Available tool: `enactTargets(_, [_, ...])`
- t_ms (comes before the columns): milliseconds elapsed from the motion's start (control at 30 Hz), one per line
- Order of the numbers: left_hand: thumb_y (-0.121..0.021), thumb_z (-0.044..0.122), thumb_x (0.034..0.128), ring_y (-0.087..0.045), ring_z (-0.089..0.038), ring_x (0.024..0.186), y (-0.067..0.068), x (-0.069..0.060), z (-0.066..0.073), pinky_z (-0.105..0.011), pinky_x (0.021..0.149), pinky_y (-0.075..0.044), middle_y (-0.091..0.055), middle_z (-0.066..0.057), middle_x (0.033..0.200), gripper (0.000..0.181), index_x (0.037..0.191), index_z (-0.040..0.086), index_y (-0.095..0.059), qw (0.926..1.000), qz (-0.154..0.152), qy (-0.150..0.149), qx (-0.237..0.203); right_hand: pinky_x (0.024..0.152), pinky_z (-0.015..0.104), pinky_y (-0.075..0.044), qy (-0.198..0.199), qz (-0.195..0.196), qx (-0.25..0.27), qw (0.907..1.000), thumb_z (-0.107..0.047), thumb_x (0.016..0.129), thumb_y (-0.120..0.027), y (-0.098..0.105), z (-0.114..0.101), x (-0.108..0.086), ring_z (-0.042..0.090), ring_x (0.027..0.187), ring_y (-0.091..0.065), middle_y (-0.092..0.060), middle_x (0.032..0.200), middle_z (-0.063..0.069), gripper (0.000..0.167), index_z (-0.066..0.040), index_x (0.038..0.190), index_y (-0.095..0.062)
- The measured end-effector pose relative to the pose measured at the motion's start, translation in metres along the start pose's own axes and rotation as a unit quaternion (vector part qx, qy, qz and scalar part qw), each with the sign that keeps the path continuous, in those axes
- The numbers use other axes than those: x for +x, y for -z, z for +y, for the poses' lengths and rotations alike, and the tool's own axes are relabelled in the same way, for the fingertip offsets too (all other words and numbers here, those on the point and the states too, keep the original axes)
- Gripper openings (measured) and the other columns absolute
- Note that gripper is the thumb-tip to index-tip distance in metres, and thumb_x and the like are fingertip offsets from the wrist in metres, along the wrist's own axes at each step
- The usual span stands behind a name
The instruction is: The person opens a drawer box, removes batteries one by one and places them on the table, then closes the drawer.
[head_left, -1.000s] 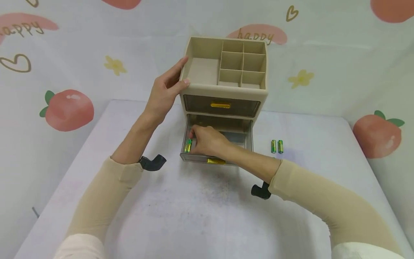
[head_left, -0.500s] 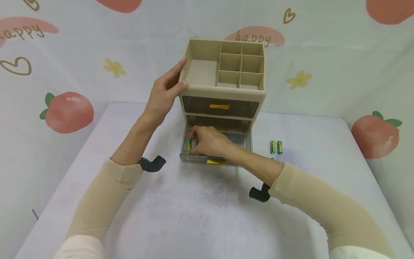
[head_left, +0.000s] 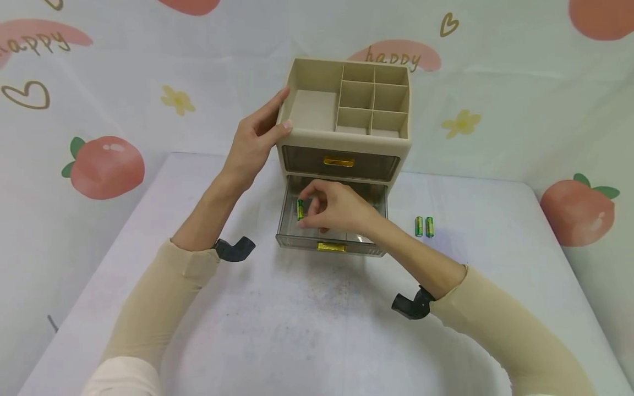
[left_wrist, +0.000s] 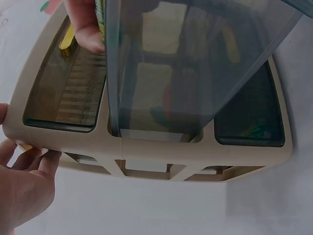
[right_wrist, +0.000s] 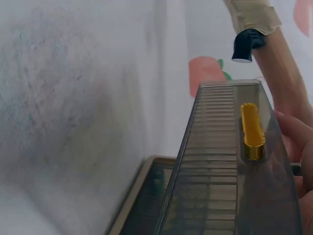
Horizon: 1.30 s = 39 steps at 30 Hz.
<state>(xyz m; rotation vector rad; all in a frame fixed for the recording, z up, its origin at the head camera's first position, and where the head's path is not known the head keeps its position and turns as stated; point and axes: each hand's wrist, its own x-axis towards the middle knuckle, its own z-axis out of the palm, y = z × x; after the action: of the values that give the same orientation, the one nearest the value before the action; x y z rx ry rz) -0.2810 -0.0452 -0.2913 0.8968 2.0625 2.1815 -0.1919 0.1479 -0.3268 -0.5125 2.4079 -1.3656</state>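
My left hand (head_left: 249,144) grips the left top edge of a beige desktop organizer (head_left: 346,138), thumb on the front rim. In the left wrist view its fingers (left_wrist: 48,164) lie against the casing. Over the pulled-out grey transparent drawer (head_left: 302,240), my right hand (head_left: 339,206) pinches a green battery (head_left: 300,210) upright between thumb and index finger. The battery shows only partly in the left wrist view, beside the drawer's wall. From the right wrist, the drawer's front with its gold handle (right_wrist: 253,129) hides much of that hand.
Two green batteries (head_left: 424,226) stand side by side on the white table (head_left: 297,330), right of the organizer. A closed drawer (head_left: 340,163) with a gold handle sits above the pulled-out one. Green shapes show dimly behind the lower dark drawer front (left_wrist: 254,122).
My right hand has moved back and slightly right from the drawer's front left corner, with the battery between its fingertips. The left hand keeps its hold on the organizer.
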Motion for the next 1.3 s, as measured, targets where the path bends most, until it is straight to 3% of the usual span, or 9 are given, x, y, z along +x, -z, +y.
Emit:
enactTargets(200, [-0.057,0.003,0.0993,-0.036,-0.016,0.143,-0.002,0.001,-0.001,-0.03,0.113,-0.035,-0.036,-0.001,0.158,0.055,0.152,0.01,-0.041,1.0,-0.007,-0.001,0.0,0.065,0.035,-0.057,0.039,0.014,0.05,0.9978,-0.013,0.083,-0.08,0.002,0.005,-0.015,0.024,0.068,-0.063,-0.065,0.08,0.008,0.041,-0.01,0.119,-0.06])
enactTargets(500, [-0.056,0.003,0.0991,-0.034,-0.014,0.144,-0.001,0.002,-0.004,-0.029,0.115,-0.033,-0.035,-0.001,0.159,0.056,0.152,0.01,-0.04,0.9998,-0.017,-0.011,0.009,0.069,0.029,-0.053,0.105,0.046,0.086,0.9897,-0.01,0.083,-0.081,0.008,0.017,-0.038,0.025,0.073,-0.059,-0.063,0.084,0.008,0.043,-0.01,0.121,-0.061])
enactTargets(867, [-0.056,0.001,0.099,-0.033,-0.014,0.145,-0.001,0.001,-0.003,-0.027,0.115,-0.031,-0.035,0.0,0.159,0.057,0.152,0.009,-0.039,0.9999,-0.013,-0.009,-0.007,0.06,0.025,-0.046,0.108,0.075,0.091,0.9871,-0.001,0.081,-0.081,0.027,0.026,-0.067,0.021,0.066,-0.051,-0.052,0.076,0.011,0.047,-0.003,0.122,-0.059])
enactTargets(1300, [-0.057,0.001,0.0986,-0.034,-0.012,0.144,0.001,0.0,-0.003,-0.026,0.114,-0.032,-0.035,0.0,0.158,0.057,0.152,0.009,-0.04,0.9999,-0.003,-0.009,-0.012,0.062,0.025,-0.048,0.087,0.134,0.078,0.984,0.006,0.082,-0.077,0.052,0.049,-0.1,0.021,0.069,-0.054,-0.053,0.079,0.008,0.045,-0.002,0.122,-0.058])
